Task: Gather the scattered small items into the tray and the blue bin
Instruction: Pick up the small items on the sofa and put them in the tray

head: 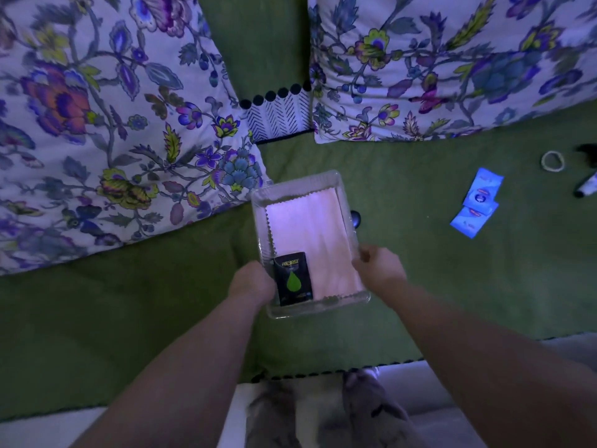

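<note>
Head view looked down past two bare forearms to a bed under a green cover (129, 302), whose near edge, trimmed with small dark bobbles, ran just in front of the person above a strip of pale floor. Both hands held a clear plastic tray (323, 311) resting on the cover. The left hand (252, 282) gripped its left rim near the closest corner, and the right hand (378, 265) was curled over the right rim.

Inside the tray a pink cloth (310, 227) with a zigzag edge covered most of the bottom. A black packet (293, 279) lay in the near left corner, printed with a green drop; the pale lettering above the drop was too blurred to read.

A small dark object (355, 218) sat against the tray's right wall on the cover. Well to the right, bare green cover lay between the tray and a loose cluster of blue sachets (478, 202), whose red marks could not be read. Beyond them lay a pale hair tie (553, 161), and a tube (586, 189) was cut off by the right edge.

The tray's far left corner almost touched a large floral pillow (97, 124). A second floral pillow (452, 66) lay farther back on the right, with a small cushion (277, 118) of dark chevrons wedged between them.
</note>
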